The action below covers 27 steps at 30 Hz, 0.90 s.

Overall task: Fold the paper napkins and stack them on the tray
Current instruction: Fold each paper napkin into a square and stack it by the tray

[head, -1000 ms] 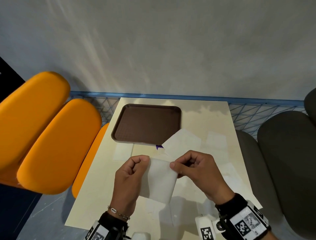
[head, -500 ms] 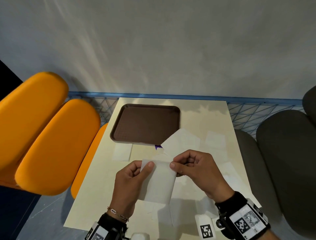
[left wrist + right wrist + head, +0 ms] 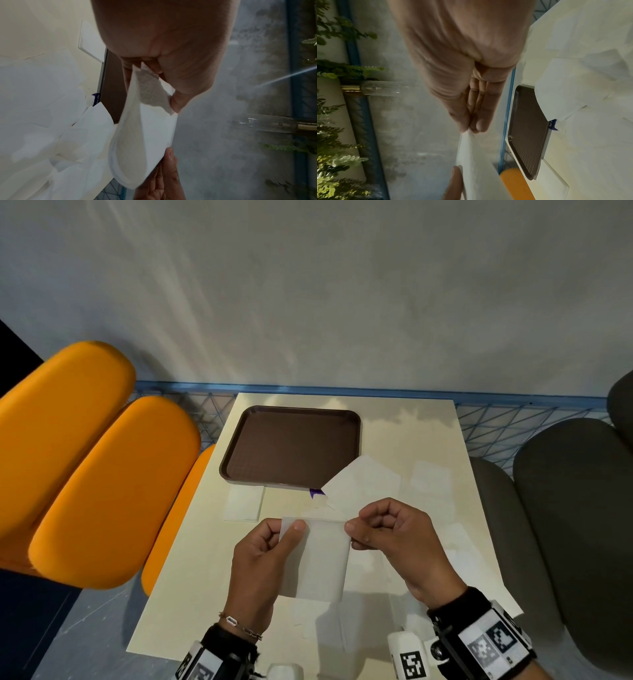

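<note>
A white paper napkin [image 3: 318, 559] hangs doubled over above the near half of the table, held by its top edge. My left hand [image 3: 274, 546] pinches its top left corner with the thumb on the front; my right hand [image 3: 380, 532] pinches the top right corner. In the left wrist view the napkin [image 3: 137, 135] bows open between its two layers. The right wrist view shows thumb and fingers pressed together on the napkin's edge [image 3: 471, 146]. The brown tray [image 3: 294, 450] lies at the table's far left with nothing on it.
Several more white napkins lie on the cream table [image 3: 428, 433]: one [image 3: 363, 484] overlapping the tray's near right corner, one [image 3: 244, 503] below the tray's near left, others at right. Orange seats [image 3: 102, 474] stand left, grey seats [image 3: 565, 525] right. A blue mesh rail runs behind.
My left thumb has come round onto the front of the napkin's top left corner, and the top edge now stretches level between both hands. The head view shifted slightly.
</note>
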Each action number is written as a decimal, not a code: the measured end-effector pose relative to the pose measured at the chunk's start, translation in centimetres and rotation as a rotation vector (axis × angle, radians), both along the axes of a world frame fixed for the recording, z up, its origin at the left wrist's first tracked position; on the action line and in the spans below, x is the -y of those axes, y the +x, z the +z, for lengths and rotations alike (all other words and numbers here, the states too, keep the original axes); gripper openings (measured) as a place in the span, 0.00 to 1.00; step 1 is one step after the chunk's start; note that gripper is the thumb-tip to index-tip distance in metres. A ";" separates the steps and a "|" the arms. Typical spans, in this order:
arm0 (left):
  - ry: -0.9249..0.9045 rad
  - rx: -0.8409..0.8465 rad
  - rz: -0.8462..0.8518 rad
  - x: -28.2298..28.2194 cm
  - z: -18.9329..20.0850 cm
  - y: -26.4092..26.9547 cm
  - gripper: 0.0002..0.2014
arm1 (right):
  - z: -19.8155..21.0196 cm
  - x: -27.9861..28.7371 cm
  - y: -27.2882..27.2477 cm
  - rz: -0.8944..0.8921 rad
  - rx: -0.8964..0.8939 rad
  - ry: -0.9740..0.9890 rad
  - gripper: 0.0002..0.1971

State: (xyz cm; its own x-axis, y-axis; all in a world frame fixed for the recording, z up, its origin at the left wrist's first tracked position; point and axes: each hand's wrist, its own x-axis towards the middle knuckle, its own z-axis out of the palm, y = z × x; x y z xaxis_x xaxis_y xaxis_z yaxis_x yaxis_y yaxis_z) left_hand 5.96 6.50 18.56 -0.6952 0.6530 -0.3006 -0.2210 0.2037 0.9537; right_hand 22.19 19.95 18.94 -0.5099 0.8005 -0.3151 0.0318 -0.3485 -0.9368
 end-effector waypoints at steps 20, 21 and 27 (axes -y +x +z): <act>-0.022 -0.023 0.002 0.1 -1.3 -0.4 0.05 | -1.7 1.1 -1.0 0.160 0.089 -0.036 0.22; -0.023 -0.010 0.010 0.2 -1.4 -0.6 0.05 | -1.6 1.1 -1.1 0.163 0.093 -0.040 0.22; -0.034 -0.002 -0.003 0.9 -1.9 -1.7 0.07 | -1.9 1.1 -2.5 0.177 0.078 -0.041 0.24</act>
